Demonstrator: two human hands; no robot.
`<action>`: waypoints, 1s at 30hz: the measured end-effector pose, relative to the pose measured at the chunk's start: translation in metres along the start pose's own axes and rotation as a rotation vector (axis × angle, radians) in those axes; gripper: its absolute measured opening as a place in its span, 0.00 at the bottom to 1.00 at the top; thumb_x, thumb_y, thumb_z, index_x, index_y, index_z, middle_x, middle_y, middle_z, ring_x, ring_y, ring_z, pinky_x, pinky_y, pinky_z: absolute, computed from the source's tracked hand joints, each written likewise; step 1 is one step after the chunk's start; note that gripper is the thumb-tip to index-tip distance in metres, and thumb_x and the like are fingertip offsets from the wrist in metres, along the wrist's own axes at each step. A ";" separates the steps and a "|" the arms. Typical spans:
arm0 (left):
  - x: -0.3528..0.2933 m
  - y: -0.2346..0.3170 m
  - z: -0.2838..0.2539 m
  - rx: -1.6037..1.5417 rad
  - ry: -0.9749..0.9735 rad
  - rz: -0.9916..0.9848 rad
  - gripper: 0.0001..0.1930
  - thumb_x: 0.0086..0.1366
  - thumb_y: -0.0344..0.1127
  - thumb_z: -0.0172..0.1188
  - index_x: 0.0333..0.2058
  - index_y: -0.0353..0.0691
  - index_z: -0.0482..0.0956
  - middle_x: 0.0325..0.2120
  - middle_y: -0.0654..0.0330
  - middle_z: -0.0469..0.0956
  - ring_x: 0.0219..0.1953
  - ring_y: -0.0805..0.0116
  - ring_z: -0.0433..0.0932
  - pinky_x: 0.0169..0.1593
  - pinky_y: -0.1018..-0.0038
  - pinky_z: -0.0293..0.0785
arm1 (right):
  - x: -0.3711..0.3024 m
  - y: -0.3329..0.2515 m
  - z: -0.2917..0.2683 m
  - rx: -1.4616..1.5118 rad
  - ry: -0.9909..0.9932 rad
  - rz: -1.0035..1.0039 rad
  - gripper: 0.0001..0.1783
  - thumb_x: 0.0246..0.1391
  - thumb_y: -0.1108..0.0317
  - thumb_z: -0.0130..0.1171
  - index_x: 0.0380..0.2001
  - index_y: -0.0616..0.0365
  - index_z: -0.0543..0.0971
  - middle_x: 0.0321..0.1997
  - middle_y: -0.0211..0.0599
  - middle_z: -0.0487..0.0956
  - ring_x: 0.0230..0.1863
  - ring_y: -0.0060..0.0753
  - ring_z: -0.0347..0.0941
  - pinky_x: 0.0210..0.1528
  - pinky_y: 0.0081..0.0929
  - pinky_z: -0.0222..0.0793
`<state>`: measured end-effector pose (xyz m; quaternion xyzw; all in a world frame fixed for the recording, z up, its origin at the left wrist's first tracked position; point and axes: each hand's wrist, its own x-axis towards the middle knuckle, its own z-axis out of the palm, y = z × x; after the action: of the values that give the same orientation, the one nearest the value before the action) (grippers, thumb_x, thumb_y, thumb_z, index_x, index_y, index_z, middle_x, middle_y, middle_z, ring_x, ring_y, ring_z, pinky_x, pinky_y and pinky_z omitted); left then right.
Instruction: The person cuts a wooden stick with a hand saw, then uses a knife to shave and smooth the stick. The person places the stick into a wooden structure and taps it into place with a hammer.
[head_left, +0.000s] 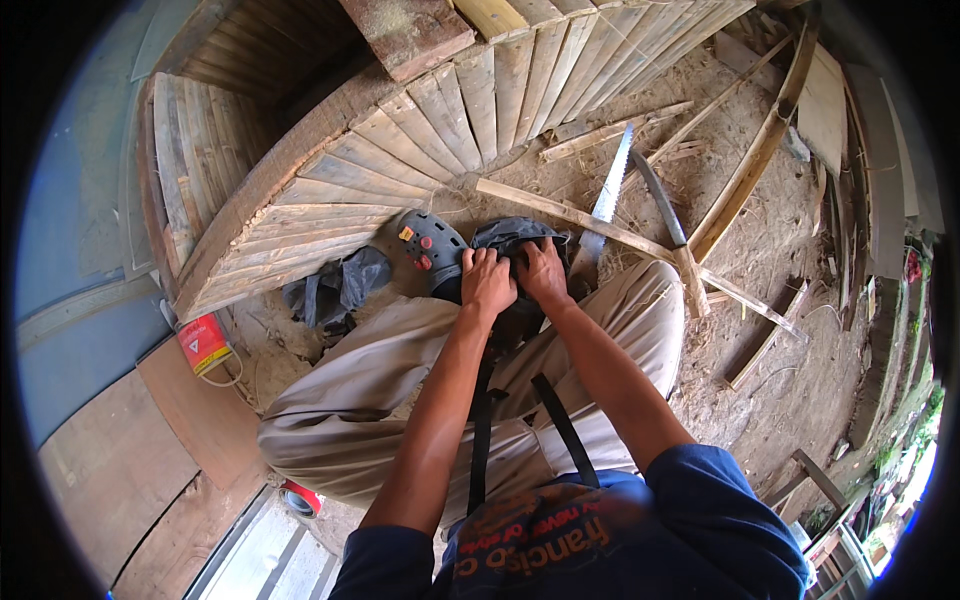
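Both my hands meet over a dark, shiny, bag-like thing (pixel 505 232) between my knees; its exact kind cannot be made out. My left hand (pixel 488 280) has its fingers curled at the near edge. Beside it, my right hand (pixel 543 272) bends its fingers over the right part. Just left of the dark thing is a dark grey clog (pixel 432 245) with holes and red and yellow charms. Two black straps (pixel 566 430) run across my lap. Whatever lies under my fingers is hidden.
A curved slatted wooden structure (pixel 400 140) arches ahead, with a wooden block (pixel 410 35) on top. To the right lie a handsaw (pixel 606 195), a hammer-like tool (pixel 683 245) and wood strips (pixel 570 212). Crumpled black plastic (pixel 345 285) and a red can (pixel 205 345) are at left.
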<state>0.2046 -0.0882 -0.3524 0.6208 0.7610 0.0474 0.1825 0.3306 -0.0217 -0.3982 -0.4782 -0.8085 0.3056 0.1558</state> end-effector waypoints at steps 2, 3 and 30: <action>0.000 0.000 -0.001 0.000 -0.009 0.004 0.12 0.52 0.39 0.61 0.35 0.41 0.81 0.39 0.53 0.76 0.51 0.57 0.71 0.63 0.54 0.54 | -0.001 0.000 0.001 0.020 -0.007 -0.028 0.15 0.46 0.70 0.63 0.41 0.57 0.80 0.45 0.59 0.73 0.46 0.61 0.72 0.47 0.48 0.72; 0.000 0.000 -0.001 -0.002 -0.011 0.007 0.13 0.52 0.39 0.61 0.35 0.41 0.81 0.40 0.53 0.76 0.51 0.57 0.71 0.63 0.54 0.54 | -0.001 0.001 0.002 0.014 -0.023 -0.042 0.15 0.46 0.70 0.63 0.40 0.56 0.80 0.45 0.59 0.73 0.46 0.61 0.73 0.46 0.48 0.73; 0.002 0.001 -0.009 -0.182 0.083 -0.035 0.14 0.56 0.42 0.62 0.38 0.41 0.81 0.41 0.55 0.77 0.52 0.58 0.71 0.63 0.57 0.56 | 0.008 0.029 -0.009 0.250 0.065 0.055 0.10 0.57 0.66 0.58 0.34 0.61 0.73 0.31 0.58 0.76 0.39 0.67 0.73 0.40 0.51 0.69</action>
<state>0.2022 -0.0848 -0.3437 0.5858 0.7712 0.1385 0.2072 0.3509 -0.0012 -0.4099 -0.4866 -0.7453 0.3925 0.2317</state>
